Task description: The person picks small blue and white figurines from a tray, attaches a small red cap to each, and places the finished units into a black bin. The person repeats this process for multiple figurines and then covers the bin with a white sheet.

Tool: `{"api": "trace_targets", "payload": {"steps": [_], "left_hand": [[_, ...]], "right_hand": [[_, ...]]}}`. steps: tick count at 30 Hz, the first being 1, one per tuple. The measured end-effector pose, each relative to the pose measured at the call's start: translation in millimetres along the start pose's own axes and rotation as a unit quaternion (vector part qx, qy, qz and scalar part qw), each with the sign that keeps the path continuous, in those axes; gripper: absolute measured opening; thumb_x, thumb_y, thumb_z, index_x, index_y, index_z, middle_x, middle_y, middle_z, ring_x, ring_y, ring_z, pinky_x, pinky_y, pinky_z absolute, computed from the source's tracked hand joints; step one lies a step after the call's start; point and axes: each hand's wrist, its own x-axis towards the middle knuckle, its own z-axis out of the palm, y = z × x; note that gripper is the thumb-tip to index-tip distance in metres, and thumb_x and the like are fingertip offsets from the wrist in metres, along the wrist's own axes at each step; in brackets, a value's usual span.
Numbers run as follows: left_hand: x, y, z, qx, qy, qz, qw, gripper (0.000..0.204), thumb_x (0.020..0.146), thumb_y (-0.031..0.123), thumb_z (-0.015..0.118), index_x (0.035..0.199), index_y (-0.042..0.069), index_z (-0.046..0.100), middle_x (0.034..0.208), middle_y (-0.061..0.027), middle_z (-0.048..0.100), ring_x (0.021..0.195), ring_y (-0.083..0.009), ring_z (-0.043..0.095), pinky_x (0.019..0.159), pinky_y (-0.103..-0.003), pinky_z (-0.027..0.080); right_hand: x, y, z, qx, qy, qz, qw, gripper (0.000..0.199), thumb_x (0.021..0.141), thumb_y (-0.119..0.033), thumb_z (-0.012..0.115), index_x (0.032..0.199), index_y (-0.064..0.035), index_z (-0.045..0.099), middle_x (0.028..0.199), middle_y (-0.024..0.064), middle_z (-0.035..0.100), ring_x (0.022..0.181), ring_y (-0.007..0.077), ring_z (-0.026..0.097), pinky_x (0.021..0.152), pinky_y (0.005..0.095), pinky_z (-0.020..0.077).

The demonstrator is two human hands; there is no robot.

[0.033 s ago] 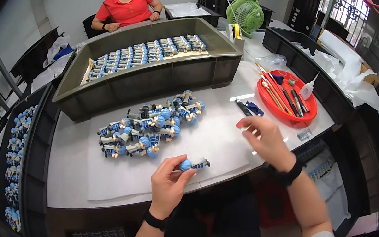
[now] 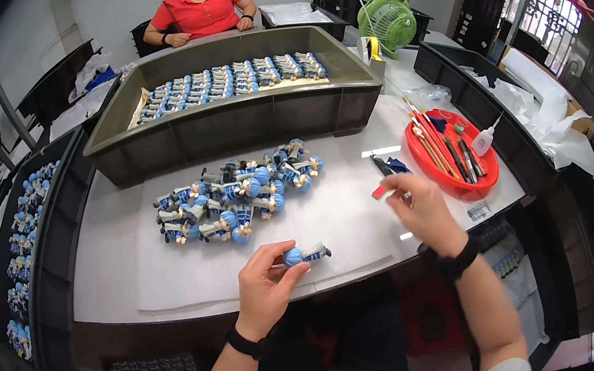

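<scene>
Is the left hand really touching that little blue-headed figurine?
Touching. The head view shows the left hand pinching the figurine by its blue head, between thumb and fingers.

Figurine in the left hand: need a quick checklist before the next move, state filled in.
1. Figurine secured: ok, left hand pinches it around its blue head; legs stick out free.
2. Small red piece gripped by right hand: cannot tell; it shows at the fingertips, held or merely touched.
3. Loose pile of figurines apart from the held one: ok, bare white surface between.
4. Loose pile sorted: not ok, they lie jumbled, unlike the rows in the large bin.
5. White dropper bottle inside the red tray: ok; whether capped, cannot tell.
</scene>
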Motion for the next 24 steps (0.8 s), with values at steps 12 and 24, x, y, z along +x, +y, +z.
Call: {"api": "trace_targets", "payload": {"steps": [12, 24], "left_hand": [[4.0, 3.0, -0.3, 0.01, -0.019, -0.004, 1.0, 0.034, 0.075, -0.001, 0.071, 0.106, -0.003, 0.058, 0.091, -0.0081, 0.063, 0.083, -0.0116, 0.061, 0.075, -0.024, 0.052], [3.5, 5.3, -1.2, -0.006, -0.04, -0.029, 0.999, 0.033, 0.073, -0.001, 0.073, 0.102, -0.005, 0.059, 0.092, -0.0114, 0.065, 0.083, -0.0145, 0.064, 0.076, -0.026, 0.054]], "right_hand": [[19.7, 28.2, 8.7, -0.179, -0.162, -0.097, 0.965, 0.01, 0.074, -0.003, 0.066, 0.083, -0.0008, 0.063, 0.081, 0.0138, 0.059, 0.079, 0.032, 0.058, 0.073, 0.0386, 0.0466], [-32.9, -57.2, 74.7, 0.261, -0.002, 0.105, 0.96, 0.017, 0.08, 0.0, 0.065, 0.097, 0.0018, 0.065, 0.09, 0.0073, 0.063, 0.08, 0.0107, 0.061, 0.07, 0.0216, 0.0488]]}}
